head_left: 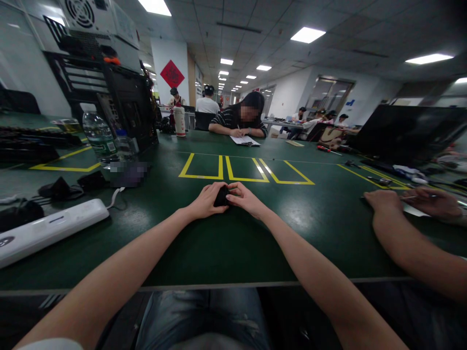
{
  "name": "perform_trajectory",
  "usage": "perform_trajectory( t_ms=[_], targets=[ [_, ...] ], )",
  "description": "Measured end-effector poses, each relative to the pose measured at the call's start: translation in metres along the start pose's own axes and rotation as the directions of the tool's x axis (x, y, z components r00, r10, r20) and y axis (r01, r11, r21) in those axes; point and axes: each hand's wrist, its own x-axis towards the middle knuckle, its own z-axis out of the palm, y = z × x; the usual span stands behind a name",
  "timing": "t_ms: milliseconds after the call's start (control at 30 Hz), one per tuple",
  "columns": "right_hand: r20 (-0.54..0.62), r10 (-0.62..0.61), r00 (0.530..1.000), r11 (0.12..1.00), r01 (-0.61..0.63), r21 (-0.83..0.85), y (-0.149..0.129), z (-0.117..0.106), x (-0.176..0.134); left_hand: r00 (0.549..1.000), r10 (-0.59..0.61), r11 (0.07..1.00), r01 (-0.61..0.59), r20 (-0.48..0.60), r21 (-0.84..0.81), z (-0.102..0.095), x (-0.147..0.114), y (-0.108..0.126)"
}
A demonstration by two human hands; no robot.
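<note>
Between my two hands is a small black rounded object (221,197), whose exact kind I cannot make out. My left hand (205,201) curls round its left side, thumb low and fingers over the top. From the right, my right hand (246,200) pinches it with thumb and fingertips. Both hands are close to the green tabletop (219,248), near its front half. Just beyond them lie three yellow tape outlines (248,180) marked on the table.
At left are a white power strip (54,231), black adapters (60,189), a water bottle (98,133) and an open computer case (127,107). A co-worker's hand (383,199) rests at right, near a monitor (412,133). Across the table, a person writes on paper (243,140).
</note>
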Motion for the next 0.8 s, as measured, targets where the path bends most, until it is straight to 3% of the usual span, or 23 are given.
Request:
perform_trajectory(
  t_ms=[200,533,667,800],
  targets=[
    [0.022,-0.117,0.993,0.989,0.118,-0.084,-0.0055,-0.0021,-0.0016,1.0,0.009,1.0,-0.009,0.006,0.0,-0.002,-0.001,0.0005],
    [-0.068,-0.013,0.998,1.0,0.013,0.002,-0.0026,0.0034,0.0003,0.999,-0.009,1.0,0.009,0.036,0.0,-0.0057,-0.0016,0.0046],
    [-0.035,0.075,0.997,0.996,-0.074,0.042,-0.0002,0.0016,0.0013,0.999,-0.009,1.0,0.009,0.042,0.001,-0.0072,-0.0022,0.0066],
    [-0.009,0.01,1.0,1.0,-0.011,-0.013,-0.0034,-0.0005,-0.0015,1.0,0.002,1.0,-0.002,0.02,0.003,-0.0052,-0.0018,0.0047]
  ],
)
